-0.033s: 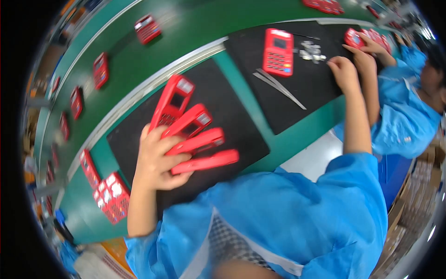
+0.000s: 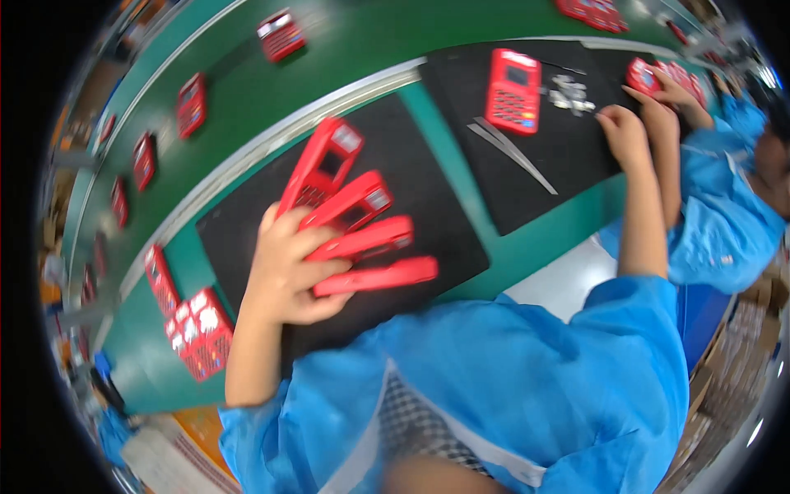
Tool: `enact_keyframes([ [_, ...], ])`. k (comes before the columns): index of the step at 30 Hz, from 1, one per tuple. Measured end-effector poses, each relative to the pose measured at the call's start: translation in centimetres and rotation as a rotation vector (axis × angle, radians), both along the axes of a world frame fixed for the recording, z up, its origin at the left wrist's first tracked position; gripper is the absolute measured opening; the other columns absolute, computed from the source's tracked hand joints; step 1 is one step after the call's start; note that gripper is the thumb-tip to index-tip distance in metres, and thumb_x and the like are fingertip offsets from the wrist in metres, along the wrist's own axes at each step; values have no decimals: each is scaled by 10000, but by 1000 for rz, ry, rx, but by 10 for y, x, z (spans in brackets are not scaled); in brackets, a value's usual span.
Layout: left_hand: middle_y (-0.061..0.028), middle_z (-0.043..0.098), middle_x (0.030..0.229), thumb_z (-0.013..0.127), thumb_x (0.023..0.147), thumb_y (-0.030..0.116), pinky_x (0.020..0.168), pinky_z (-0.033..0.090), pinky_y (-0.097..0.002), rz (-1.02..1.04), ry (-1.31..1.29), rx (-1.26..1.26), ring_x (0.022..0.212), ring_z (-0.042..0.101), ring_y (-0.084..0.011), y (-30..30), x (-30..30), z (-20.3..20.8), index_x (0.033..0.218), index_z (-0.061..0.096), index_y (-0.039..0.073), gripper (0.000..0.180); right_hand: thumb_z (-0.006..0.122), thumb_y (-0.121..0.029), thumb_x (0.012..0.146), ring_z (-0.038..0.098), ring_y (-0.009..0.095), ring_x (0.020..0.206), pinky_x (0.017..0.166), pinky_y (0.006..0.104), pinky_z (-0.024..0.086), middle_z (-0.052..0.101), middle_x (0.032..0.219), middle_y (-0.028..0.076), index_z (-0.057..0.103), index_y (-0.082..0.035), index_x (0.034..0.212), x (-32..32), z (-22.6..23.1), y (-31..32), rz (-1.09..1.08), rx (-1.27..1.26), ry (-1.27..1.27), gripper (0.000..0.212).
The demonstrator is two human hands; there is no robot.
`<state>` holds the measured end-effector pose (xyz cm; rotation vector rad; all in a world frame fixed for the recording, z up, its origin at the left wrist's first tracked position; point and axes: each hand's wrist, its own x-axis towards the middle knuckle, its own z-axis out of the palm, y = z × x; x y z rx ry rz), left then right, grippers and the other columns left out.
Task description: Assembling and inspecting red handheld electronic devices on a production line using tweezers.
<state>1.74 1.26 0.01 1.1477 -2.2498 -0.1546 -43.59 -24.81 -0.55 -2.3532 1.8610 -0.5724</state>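
My left hand (image 2: pixel 290 267) is closed around several red handheld payment terminals, fanned out between its fingers over the near black mat. The uppermost red payment terminal (image 2: pixel 322 169) shows its dark screen and keypad; the lowest shows mainly its side. On the right-hand black mat, my right hand (image 2: pixel 629 138) has its fingertips pinched together beside a scatter of small whitish parts (image 2: pixel 569 95). Whatever may be in that pinch is too small to make out. Left of those parts lies one red terminal (image 2: pixel 514 90), face up, with silver tweezers (image 2: pixel 517 155) below it.
Red terminals (image 2: pixel 192 104) stand spaced out along the green conveyor (image 2: pixel 354 41) beyond a pale rail. More terminals (image 2: pixel 199 333) lie together on the green bench at left. A co-worker in blue (image 2: pixel 720 198) sits at my right, hands on red terminals (image 2: pixel 643 76).
The whole view has shifted slightly, so bench and hands appear a little higher and farther right. My left hand keeps its hold on the terminals.
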Motion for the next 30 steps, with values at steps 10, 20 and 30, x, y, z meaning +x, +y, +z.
enact_keyframes([
  [10, -6, 578, 853, 806, 518, 324, 731, 371, -410, 34, 107, -54, 857, 514, -241, -6, -2, -8, 625, 659, 147, 254, 672, 15, 708, 561, 307, 846, 760, 380, 469, 557, 843, 114, 591, -27, 822, 236, 52, 203, 987, 170, -379, 146],
  [20, -14, 595, 911, 792, 477, 250, 777, 377, -442, 6, 82, 22, 897, 532, -279, -3, -7, -10, 692, 674, 133, 272, 583, -61, 640, 541, 289, 757, 664, 365, 462, 528, 812, 115, 576, -18, 810, 245, 36, 226, 957, -83, -103, 175],
  [30, -19, 588, 889, 776, 498, 263, 770, 380, -416, 102, 70, -42, 890, 520, -273, 2, -9, -8, 653, 677, 138, 222, 568, -40, 795, 548, 258, 879, 809, 357, 451, 567, 890, 99, 658, -40, 1038, 206, 69, 189, 1043, 152, -147, 259],
])
